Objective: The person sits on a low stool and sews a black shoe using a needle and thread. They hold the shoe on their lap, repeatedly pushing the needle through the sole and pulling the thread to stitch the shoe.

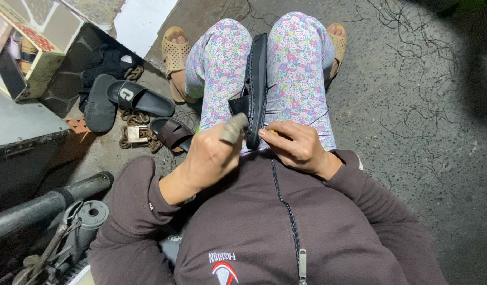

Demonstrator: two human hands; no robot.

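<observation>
Floor: grey concrete, strewn with dark threads. Lap: a black sandal stands on edge between the knees, sole facing right. Left hand: grip curled closed beside the sandal's heel end, with a wrapped finger guard on one finger. Right hand: grip pressed together against the sandal's heel edge; what it pinches cannot be told. Black slippers lie on the floor at left, well apart.
</observation>
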